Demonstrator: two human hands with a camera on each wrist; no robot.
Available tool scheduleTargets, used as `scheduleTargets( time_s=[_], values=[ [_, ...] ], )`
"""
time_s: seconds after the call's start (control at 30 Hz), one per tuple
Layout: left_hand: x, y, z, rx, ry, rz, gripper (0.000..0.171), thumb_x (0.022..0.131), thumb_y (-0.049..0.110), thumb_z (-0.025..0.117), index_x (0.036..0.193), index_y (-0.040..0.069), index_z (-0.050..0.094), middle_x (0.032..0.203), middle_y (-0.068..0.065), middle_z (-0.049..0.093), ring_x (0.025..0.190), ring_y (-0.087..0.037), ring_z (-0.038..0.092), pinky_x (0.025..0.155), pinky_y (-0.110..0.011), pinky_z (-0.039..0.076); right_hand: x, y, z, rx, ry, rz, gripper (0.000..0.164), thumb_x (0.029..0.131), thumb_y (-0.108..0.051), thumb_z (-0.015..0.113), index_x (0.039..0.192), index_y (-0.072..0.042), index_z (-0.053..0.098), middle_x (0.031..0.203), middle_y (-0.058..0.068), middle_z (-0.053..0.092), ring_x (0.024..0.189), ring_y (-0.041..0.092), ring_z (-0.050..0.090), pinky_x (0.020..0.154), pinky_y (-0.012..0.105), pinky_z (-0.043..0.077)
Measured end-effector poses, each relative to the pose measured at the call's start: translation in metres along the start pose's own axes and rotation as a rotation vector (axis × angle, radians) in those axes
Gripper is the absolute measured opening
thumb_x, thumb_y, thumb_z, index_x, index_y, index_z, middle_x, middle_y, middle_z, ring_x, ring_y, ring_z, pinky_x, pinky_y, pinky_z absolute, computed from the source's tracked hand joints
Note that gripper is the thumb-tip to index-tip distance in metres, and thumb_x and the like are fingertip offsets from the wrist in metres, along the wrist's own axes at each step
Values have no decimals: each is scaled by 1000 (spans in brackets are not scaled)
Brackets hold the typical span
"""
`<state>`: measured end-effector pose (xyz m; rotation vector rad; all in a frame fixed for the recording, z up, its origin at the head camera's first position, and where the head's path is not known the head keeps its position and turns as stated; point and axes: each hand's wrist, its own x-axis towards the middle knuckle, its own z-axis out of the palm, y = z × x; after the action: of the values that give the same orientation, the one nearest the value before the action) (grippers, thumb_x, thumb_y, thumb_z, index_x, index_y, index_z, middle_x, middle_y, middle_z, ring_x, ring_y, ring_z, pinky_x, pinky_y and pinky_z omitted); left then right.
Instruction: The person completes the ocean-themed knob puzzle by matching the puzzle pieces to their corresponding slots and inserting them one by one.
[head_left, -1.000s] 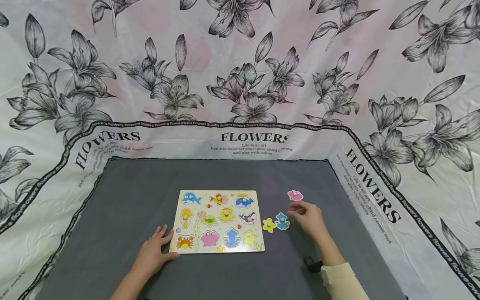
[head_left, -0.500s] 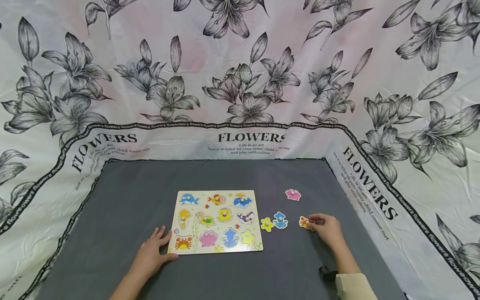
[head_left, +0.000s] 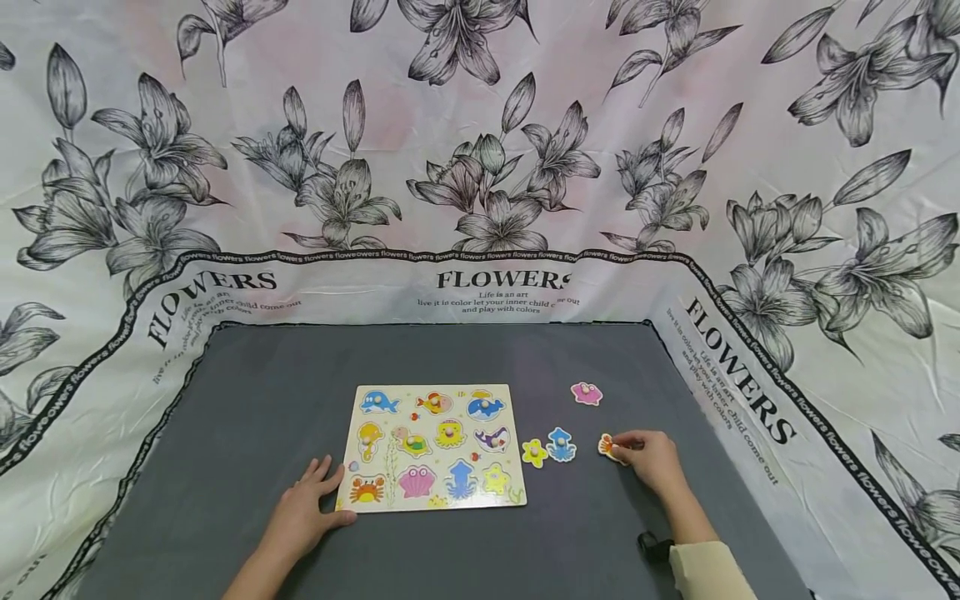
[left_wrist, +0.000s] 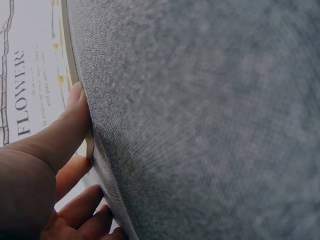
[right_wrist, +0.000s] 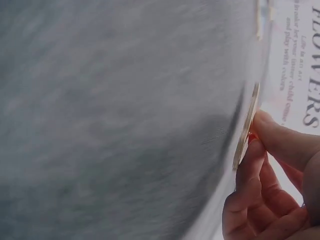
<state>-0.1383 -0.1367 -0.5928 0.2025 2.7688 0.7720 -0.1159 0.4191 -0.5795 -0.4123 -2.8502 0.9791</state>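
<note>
A wooden puzzle board [head_left: 426, 471] with sea-animal shapes lies flat on the grey table in the head view. At its near left corner rests my left hand [head_left: 300, 510], fingers spread; the left wrist view has the thumb [left_wrist: 75, 110] along the board's edge. To the right of the board, my right hand [head_left: 654, 460] pinches an orange crab puzzle piece [head_left: 606, 447] between thumb and fingers, partly covering it. The right wrist view gives that piece [right_wrist: 246, 131] edge-on. A yellow star piece [head_left: 534, 453] and a blue squid piece [head_left: 561, 445] lie between the board and this hand.
A pink shell piece [head_left: 587, 393] lies farther back on the table [head_left: 450, 354]. Several knobbed pieces sit in the board's upper rows, while its bottom row shows printed pictures without knobs. A flower-printed cloth [head_left: 510, 287] borders the table's back and sides.
My right hand has moved right and slightly nearer from beside the squid piece, and the crab piece has come into view in its fingers. The left hand stays at the board's corner.
</note>
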Motion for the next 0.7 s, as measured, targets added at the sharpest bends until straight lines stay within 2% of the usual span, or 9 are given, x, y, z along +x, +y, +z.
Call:
scheduleTargets(
  time_s=[0.17,0.47,0.7],
  values=[
    [0,-1,0,-2,-1,1,96,69,47,88,148,7,50,160,-24,32,151,-46,22,111,-72,30,-2,-16,-1,7,8,-13,14,88,-17,79,99,-8,81,84,3,75,68,11,61,59,28,48],
    [-2,2,-1,3,1,-8,94,71,44,89,148,7,50,160,-24,32,151,-46,22,111,-72,29,-4,-65,7,67,20,-91,13,87,-14,81,98,-7,81,83,5,76,66,10,64,57,24,50],
    [-2,2,-2,3,4,-3,94,70,45,88,148,7,51,160,-24,32,151,-45,22,111,-72,30,-4,-99,21,101,-6,-156,11,85,-16,83,95,-11,82,79,1,74,62,13,56,53,25,45]
  ],
)
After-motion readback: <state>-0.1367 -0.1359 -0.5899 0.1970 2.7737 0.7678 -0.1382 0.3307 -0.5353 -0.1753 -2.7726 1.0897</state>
